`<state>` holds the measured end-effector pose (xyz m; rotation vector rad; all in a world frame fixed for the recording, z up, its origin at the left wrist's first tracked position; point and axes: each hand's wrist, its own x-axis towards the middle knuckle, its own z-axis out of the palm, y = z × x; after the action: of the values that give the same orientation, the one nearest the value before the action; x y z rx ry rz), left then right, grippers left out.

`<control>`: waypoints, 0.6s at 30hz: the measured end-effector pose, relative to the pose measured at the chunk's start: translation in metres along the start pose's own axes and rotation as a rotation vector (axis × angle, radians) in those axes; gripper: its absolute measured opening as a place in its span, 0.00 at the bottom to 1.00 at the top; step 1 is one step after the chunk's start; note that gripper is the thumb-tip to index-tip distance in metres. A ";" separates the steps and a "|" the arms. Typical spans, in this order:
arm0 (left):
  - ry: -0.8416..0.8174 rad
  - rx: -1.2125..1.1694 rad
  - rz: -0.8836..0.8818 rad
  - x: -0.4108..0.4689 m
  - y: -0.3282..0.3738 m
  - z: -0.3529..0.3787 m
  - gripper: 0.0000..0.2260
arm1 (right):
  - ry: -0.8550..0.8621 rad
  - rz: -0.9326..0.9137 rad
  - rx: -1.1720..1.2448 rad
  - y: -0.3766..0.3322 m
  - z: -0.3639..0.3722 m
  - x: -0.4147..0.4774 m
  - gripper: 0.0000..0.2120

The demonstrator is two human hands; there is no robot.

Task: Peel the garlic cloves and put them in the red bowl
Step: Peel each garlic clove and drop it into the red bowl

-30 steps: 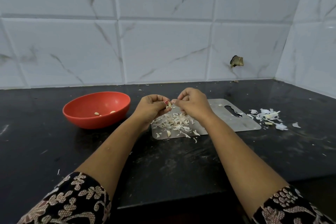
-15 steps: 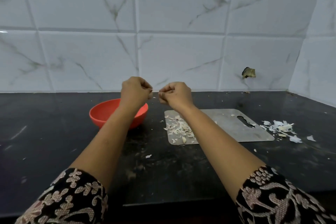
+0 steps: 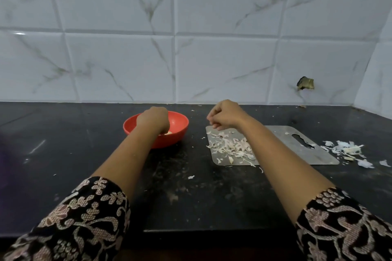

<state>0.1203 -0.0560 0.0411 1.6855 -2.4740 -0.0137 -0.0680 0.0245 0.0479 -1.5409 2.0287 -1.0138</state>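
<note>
Head view: left hand (image 3: 152,119) reaches down into red bowl (image 3: 180,127), its fingers hidden behind the knuckles, so cannot tell whether they grip or have let go; one pale clove (image 3: 169,133) lies in the bowl just beneath. Right hand (image 3: 224,115) hovers over far corner of metal board (image 3: 318,155), fingers curled, possibly on a scrap of skin, too small to tell. Judgement: let go low inside the bowl so the clove cannot bounce out, and drop any scrap on the peel pile (image 3: 231,147), not the counter (image 3: 63,154)

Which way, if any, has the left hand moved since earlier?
Yes: left hand went leftward, from over the grey metal cutting board into the round red bowl.
</note>
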 end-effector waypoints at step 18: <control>-0.099 -0.473 0.390 -0.029 0.105 0.035 0.06 | -0.284 0.050 -0.324 0.043 -0.020 -0.058 0.10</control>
<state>0.0297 0.0071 0.0130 1.0253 -2.5546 -0.5975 -0.0920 0.0915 0.0228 -1.6699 2.0842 -0.4289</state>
